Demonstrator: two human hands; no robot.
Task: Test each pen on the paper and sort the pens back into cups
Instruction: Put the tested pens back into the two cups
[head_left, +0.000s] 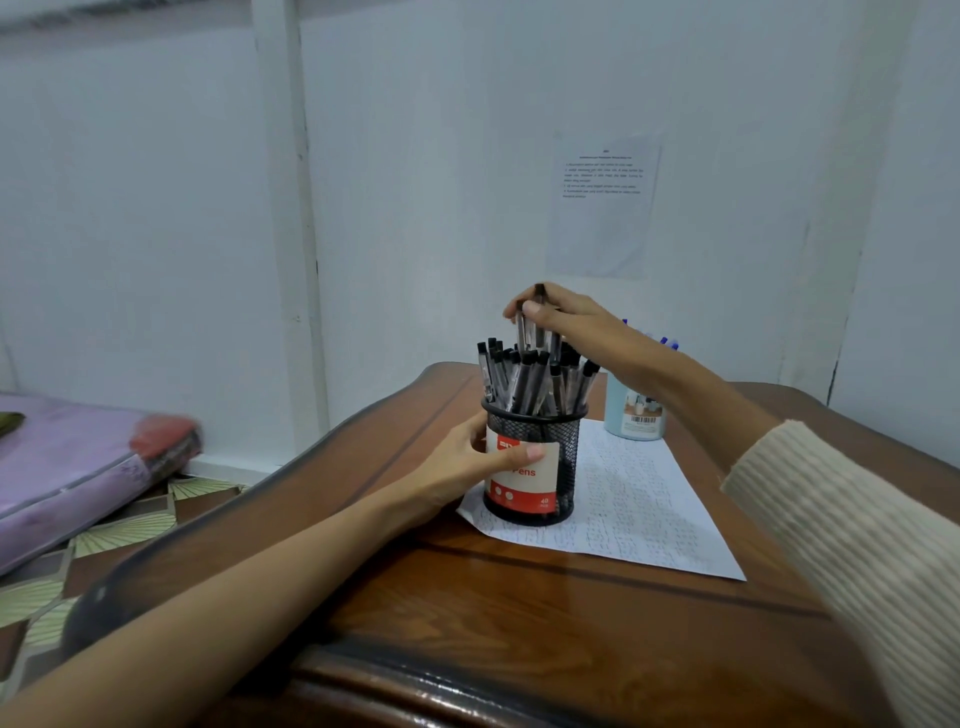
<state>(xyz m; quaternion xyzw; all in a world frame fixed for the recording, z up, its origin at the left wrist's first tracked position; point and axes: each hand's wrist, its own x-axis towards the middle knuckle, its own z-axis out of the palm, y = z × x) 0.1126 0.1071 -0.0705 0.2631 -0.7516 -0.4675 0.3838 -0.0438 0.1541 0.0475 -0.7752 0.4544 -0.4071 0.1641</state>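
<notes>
Brown wooden bench (519, 613): left grip (467, 462) clasped black mesh cup (569, 452); right grip (563, 317) pinched one clear black-capped pen (523, 335), best lifted straight

L hand (467, 467) grips black mesh cup (537, 457), thumb across its label. R hand (563, 317) directly above, pinching a few pens (525, 330) near their caps. Cup sits on paper (639, 504); pale blue cup (634, 423) behind R wrist, on worktop (519, 623).
</notes>
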